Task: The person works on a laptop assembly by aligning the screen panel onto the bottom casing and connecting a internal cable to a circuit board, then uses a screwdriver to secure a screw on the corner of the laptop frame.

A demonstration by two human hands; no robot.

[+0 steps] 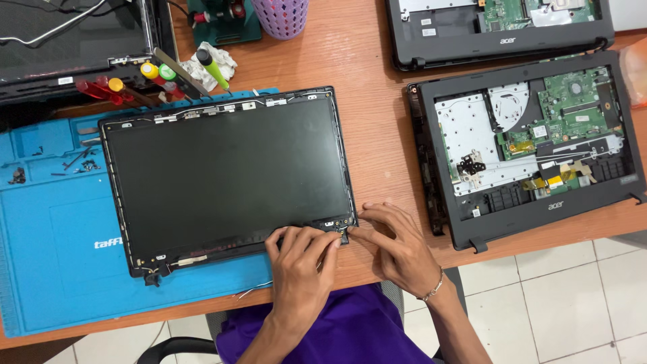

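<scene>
Both hands are working at the near right corner of the laptop screen panel [229,178], which is lying flat, partly on the blue repair mat [60,269]; the left hand [300,266] is pressing curled fingers on the frame edge, and the right hand [397,246] is pinching its fingertips at the corner hinge bracket [342,228], though what they are nipping is too small to tell; steadying the frame while easing gently seems wise. The wooden desk [377,101] is also carrying screwdrivers [135,81] and an opened laptop base [532,145]; white floor tiles [559,310] are showing below.
</scene>
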